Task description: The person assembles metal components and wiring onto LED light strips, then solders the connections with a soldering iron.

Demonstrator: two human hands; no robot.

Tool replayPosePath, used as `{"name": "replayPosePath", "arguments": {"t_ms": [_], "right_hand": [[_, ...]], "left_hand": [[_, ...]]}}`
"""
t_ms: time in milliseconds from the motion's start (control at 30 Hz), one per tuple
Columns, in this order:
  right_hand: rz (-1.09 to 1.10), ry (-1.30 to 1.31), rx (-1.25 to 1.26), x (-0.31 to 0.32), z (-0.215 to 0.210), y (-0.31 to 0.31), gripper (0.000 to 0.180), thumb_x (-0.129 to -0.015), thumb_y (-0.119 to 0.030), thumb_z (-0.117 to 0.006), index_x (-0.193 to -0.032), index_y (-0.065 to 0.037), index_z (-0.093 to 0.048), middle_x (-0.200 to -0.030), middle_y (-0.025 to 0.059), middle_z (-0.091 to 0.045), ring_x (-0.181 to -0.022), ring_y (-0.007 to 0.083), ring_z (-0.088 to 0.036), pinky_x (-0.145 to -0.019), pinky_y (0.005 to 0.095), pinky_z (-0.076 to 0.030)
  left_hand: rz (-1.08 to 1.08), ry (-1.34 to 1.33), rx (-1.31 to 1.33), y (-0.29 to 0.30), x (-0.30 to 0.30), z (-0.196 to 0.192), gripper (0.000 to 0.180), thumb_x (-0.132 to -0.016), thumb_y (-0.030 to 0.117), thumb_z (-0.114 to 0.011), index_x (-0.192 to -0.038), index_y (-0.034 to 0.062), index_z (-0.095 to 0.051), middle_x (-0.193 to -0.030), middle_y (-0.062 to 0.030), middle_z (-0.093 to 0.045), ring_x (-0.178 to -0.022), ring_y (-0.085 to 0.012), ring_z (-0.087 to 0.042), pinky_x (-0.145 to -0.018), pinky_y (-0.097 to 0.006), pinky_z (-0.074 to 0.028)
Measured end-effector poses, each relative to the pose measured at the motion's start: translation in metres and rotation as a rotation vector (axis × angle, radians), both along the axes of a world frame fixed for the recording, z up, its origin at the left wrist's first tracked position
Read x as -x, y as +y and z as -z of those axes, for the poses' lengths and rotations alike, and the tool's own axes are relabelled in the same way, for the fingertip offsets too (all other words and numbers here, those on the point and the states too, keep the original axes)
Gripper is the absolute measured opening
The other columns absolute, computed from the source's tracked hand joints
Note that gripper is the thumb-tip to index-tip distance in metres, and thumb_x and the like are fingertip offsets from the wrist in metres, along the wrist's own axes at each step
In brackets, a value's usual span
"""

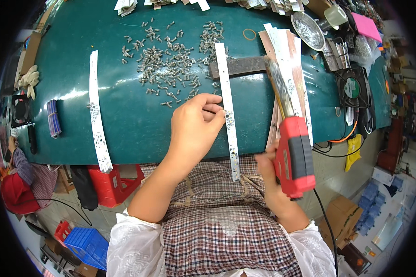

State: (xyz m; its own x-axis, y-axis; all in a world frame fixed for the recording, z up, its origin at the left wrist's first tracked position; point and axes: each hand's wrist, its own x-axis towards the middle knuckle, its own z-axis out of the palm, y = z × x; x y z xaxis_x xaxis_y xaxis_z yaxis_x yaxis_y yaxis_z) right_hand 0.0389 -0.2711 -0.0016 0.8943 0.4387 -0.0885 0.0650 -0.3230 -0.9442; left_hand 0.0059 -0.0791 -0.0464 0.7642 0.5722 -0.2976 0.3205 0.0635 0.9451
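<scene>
Here the left hand (195, 127) rests on a green table (138, 124), its fingers curled loosely, with the fingertips (216, 111) pressed against the edge of a long white strip (228, 111). That strip is narrow and flat, a pale circuit strip dotted with small dark marks along its length (they gather more thickly toward its near end). It runs from the far middle of the table straight toward the person, and its near end hangs past the table's edge over a checked apron (226, 231). Its far part lies across a dark flat bar (240, 66).

The right hand (275, 182) is closed around the grip of a red and black power screwdriver (293, 154), whose blurred shaft points away toward the bar. Under the tool lies a stack of more strips (289, 60), white and coppery, fanned slightly.

A loose scatter of small silver screws (171, 60) covers the table beyond the left hand. Another white strip (97, 115) lies alone well to the left, near a blue bundle (53, 118). A round metal dish (308, 30) and a small black fan (353, 87) sit at the right.
</scene>
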Motion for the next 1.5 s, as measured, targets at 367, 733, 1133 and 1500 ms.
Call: {"name": "replayPosePath", "arguments": {"t_ms": [367,733,1133,1500], "right_hand": [[-0.280,0.046,0.271,0.013,0.003,-0.063,0.023,-0.074,0.000,-0.070,-0.096,0.003,-0.064,-0.085,0.0145,-0.061,-0.069,0.0287,-0.061,-0.061,0.0362,-0.048],[-0.216,0.157,0.199,0.016,0.008,-0.055,0.022,-0.077,-0.003,-0.068,-0.097,0.003,-0.064,-0.083,0.0145,-0.064,-0.069,0.0273,-0.063,-0.061,0.0350,-0.050],[-0.198,0.133,0.249,0.019,0.007,-0.054,0.024,-0.075,-0.003,-0.070,-0.097,0.003,-0.064,-0.086,0.0150,-0.063,-0.072,0.0273,-0.063,-0.063,0.0347,-0.049],[-0.240,0.136,0.293,0.016,-0.007,-0.062,0.024,-0.077,-0.003,-0.070,-0.099,0.002,-0.064,-0.083,0.0135,-0.063,-0.072,0.0260,-0.063,-0.064,0.0345,-0.049]], "left_hand": [[0.079,0.004,-0.445,-0.001,0.003,-0.011,0.024,-0.076,-0.001,-0.068,-0.099,0.0061,-0.066,-0.093,-0.0040,-0.067,-0.055,-0.0087,-0.059,-0.056,-0.025,-0.046],[0.077,-0.022,-0.477,-0.001,0.005,-0.008,0.023,-0.075,-0.002,-0.065,-0.097,0.0059,-0.067,-0.089,-0.0043,-0.066,-0.054,-0.0088,-0.057,-0.054,-0.024,-0.046],[0.078,-0.042,-0.513,-0.002,0.004,-0.005,0.024,-0.075,-0.001,-0.066,-0.097,0.0064,-0.068,-0.089,-0.0040,-0.066,-0.054,-0.0089,-0.056,-0.053,-0.024,-0.045],[0.059,-0.045,-0.499,-0.003,0.005,-0.006,0.023,-0.075,-0.002,-0.066,-0.097,0.0062,-0.068,-0.089,-0.0043,-0.066,-0.055,-0.0092,-0.057,-0.053,-0.023,-0.045]]}}
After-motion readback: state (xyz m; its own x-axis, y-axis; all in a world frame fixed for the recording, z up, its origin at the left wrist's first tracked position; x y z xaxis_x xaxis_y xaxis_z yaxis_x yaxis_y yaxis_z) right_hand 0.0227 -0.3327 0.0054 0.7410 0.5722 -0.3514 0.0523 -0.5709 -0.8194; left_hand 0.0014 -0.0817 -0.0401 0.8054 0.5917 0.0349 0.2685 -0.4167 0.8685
